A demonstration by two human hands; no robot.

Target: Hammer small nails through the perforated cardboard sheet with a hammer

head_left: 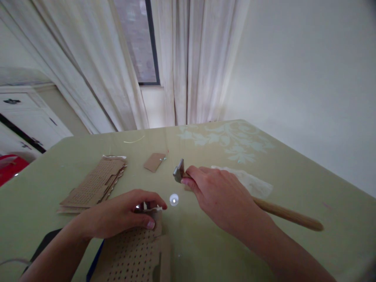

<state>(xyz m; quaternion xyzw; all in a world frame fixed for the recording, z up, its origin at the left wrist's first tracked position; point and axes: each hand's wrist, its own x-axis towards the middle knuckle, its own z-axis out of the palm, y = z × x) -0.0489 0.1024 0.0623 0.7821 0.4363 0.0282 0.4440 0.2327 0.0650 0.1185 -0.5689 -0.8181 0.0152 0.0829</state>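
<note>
Fingers of the right hand (219, 194) are wrapped round a hammer (258, 203) with a grey metal head and a pale wooden handle, gripping it high up, just behind the head. The head pokes out past the fingertips toward the table centre; the handle runs back under the palm and out to the right, its end lying low over the table. The left hand (120, 215) presses down on the top edge of a brown perforated cardboard sheet (135, 254) at the near edge, thumb and fingertips pinching a small raised flap — something shiny glints betw. the fingers, too small to tell what it is.

Between the two hands a bright round spot (174, 200) of light sits on the glossy olive-green table (58, 164). Just beyond the hammer head lies a small brown cardboard scrap (154, 161). To the left, well apart from the hammer, is a stack of perforated brown cardboard pieces (94, 182). Behind the right hand — a whitish crumpled sheet (252, 182) and a pale floral pattern (229, 141) printed on the table surface. White curtains (188, 58) hang at the far edge, w/ a window between them.
</note>
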